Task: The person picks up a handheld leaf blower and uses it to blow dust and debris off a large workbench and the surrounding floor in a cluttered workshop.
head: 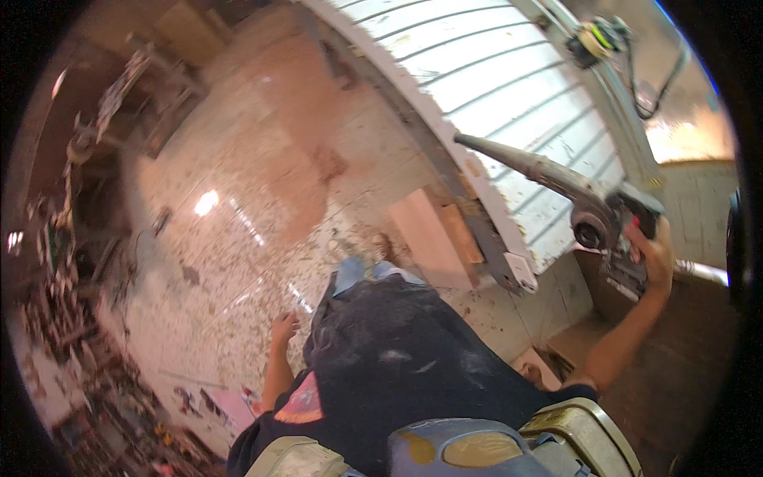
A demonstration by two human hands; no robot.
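Observation:
My right hand [654, 253] is closed round the handle of a cordless leaf blower [560, 179] at the right. The blower's long nozzle points to the upper left, over the edge of a white slatted machine table [512, 101]. Dust coats the blower's tube. My left hand [286, 327] hangs beside my dark, dusty apron at the lower left, over the floor, with its fingers loosely curled and nothing visible in it.
Reddish sawdust [304, 137] lies on the tiled floor. Wooden boards [432, 238] lean by the table's near side. A machine head [596, 42] sits on the rail at upper right. Scrap wood and tools [107, 429] are heaped at lower left.

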